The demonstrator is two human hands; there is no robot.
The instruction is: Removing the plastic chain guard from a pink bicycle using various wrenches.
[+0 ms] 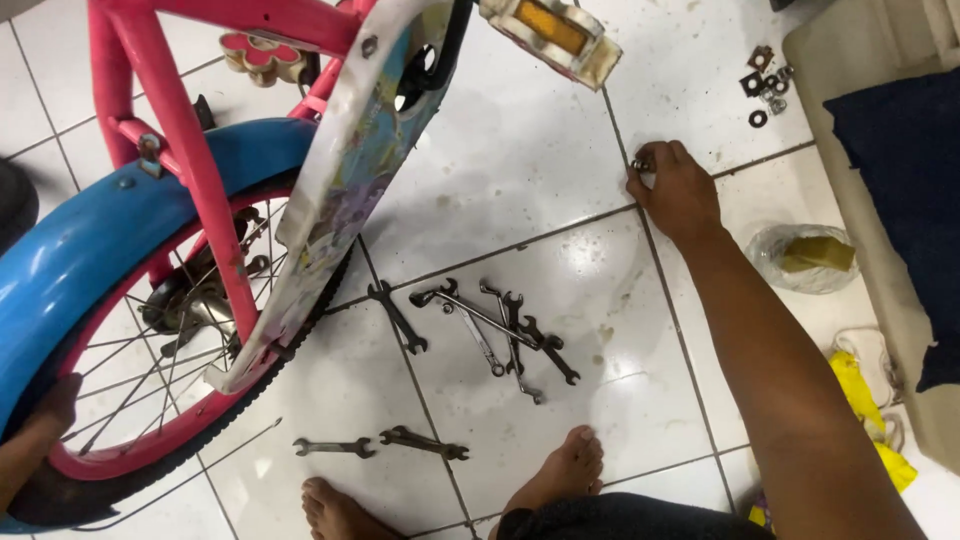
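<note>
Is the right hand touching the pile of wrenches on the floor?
Apart. The head view shows the right hand at a small metal part, with bare white tile between it and the pile of wrenches.

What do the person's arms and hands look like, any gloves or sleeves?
Both are bare. The right hand has no glove, ring or watch, and its forearm shows no sleeve. Only a sliver of the left hand shows at the frame edge, also ungloved.
</note>
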